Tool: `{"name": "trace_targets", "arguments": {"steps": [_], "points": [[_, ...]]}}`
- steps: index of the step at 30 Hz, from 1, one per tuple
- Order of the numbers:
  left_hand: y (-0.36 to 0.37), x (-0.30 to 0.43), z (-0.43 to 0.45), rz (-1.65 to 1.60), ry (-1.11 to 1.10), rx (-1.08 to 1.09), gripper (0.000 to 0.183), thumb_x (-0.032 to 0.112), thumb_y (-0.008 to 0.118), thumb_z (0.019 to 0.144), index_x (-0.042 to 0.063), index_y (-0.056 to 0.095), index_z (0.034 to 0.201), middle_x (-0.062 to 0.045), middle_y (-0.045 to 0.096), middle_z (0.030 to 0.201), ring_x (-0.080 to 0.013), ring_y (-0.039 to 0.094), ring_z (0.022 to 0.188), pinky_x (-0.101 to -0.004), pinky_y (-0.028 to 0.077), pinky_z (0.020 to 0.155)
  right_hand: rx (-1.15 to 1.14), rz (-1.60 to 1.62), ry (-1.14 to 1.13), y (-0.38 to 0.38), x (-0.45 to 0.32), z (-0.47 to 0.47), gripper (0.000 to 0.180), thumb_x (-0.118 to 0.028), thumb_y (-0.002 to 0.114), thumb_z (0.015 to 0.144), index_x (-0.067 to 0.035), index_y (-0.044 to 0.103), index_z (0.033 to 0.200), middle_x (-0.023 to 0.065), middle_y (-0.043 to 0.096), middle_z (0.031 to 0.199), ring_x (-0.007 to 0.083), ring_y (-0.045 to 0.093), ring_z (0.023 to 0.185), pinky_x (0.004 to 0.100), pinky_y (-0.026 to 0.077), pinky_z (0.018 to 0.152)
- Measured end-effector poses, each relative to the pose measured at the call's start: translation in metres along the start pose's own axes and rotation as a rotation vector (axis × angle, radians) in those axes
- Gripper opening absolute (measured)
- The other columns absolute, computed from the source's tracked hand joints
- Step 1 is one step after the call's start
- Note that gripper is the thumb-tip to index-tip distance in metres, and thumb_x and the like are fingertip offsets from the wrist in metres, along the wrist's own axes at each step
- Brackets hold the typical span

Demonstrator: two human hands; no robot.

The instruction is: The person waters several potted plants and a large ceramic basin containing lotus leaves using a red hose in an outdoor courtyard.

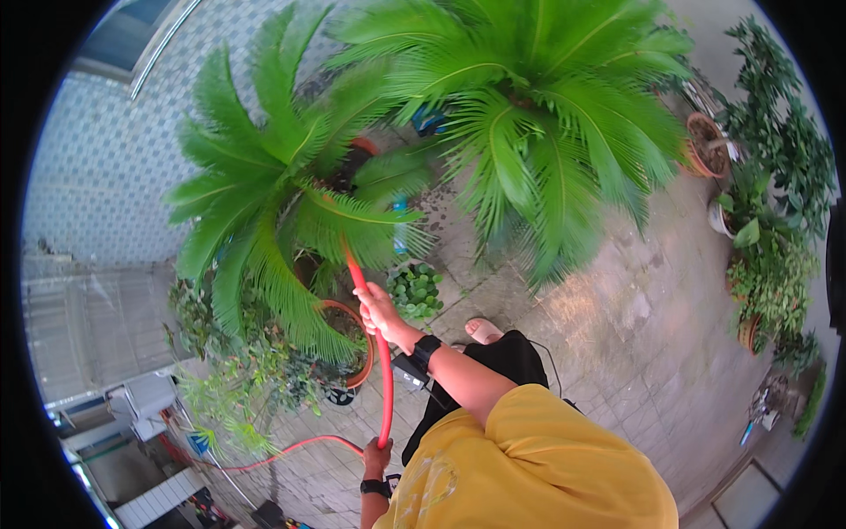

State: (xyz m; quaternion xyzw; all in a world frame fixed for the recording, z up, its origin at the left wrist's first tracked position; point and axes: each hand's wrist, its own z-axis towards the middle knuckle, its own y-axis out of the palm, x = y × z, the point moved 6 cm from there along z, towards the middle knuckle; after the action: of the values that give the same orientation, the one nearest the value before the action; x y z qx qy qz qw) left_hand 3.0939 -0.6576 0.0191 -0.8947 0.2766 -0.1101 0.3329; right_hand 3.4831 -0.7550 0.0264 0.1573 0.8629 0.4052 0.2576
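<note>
A red hose (386, 390) runs through both hands. My right hand (380, 311) is wrapped around it near its far end, which passes under the fronds of a potted sago palm (264, 172) so that its tip is hidden. Lower down, my left hand (377, 455) grips the same hose close to my body. From there the hose trails away over the paving to the left. Just left of my right hand stands a terracotta pot (365, 370). A small round-leaved plant (415, 289) sits to that hand's right, at ground level.
A larger sago palm (522, 99) spreads its fronds ahead. Potted plants line the right wall, among them one in a terracotta pot (708, 147). Leafy plants (244, 377) crowd the left side. A white-striped bench-like surface (158, 497) is at lower left. Paving (634, 317) extends to my right.
</note>
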Motion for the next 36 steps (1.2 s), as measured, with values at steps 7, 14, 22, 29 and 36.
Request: {"name": "trace_targets", "arguments": {"steps": [7,14,22,29,36], "points": [[-0.002,0.013,-0.01,-0.013,-0.029,0.049,0.039,0.047,0.057,0.074,0.01,0.059,0.087,-0.014,0.062,0.084,-0.0336,0.057,0.085,-0.0442,0.043,0.073,0.019,0.031,-0.024,0.003,0.012,0.008,0.017,-0.034,0.05,0.086,-0.018,0.048,0.093,-0.0032,0.035,0.05,0.0072,0.029,0.034,0.0229,0.023,0.031],[-0.002,-0.003,0.01,-0.116,-0.009,0.104,0.038,0.047,0.058,0.073,0.011,0.059,0.086,-0.015,0.062,0.083,-0.0329,0.058,0.085,-0.0429,0.044,0.072,0.032,-0.033,-0.013,0.008,0.029,0.025,0.015,-0.03,0.048,0.086,-0.016,0.045,0.092,-0.001,0.036,0.05,0.0097,0.031,0.034,0.0258,0.025,0.031],[-0.02,-0.012,0.024,-0.157,0.128,0.106,0.038,0.046,0.056,0.076,0.007,0.053,0.077,-0.016,0.06,0.073,-0.0359,0.057,0.076,-0.0439,0.042,0.065,0.168,-0.129,0.008,0.023,0.04,0.04,0.017,-0.03,0.047,0.086,-0.014,0.043,0.09,0.001,0.035,0.051,0.0111,0.031,0.034,0.0275,0.026,0.032],[-0.012,-0.031,0.051,-0.33,0.275,0.03,0.034,0.037,0.06,0.077,0.004,0.053,0.078,-0.014,0.056,0.065,-0.0281,0.055,0.063,-0.0385,0.042,0.06,0.282,-0.148,-0.038,0.024,0.038,0.024,0.013,-0.026,0.047,0.084,-0.016,0.039,0.083,0.0004,0.034,0.051,0.0113,0.03,0.034,0.0283,0.025,0.033],[-0.014,-0.013,0.053,-0.324,0.272,0.021,0.035,0.037,0.06,0.077,0.003,0.055,0.081,-0.016,0.059,0.07,-0.03,0.057,0.067,-0.038,0.044,0.062,0.228,-0.113,-0.086,0.013,0.021,0.017,0.015,-0.029,0.047,0.086,-0.016,0.042,0.089,-0.0004,0.035,0.05,0.0102,0.03,0.034,0.027,0.026,0.033]]}}
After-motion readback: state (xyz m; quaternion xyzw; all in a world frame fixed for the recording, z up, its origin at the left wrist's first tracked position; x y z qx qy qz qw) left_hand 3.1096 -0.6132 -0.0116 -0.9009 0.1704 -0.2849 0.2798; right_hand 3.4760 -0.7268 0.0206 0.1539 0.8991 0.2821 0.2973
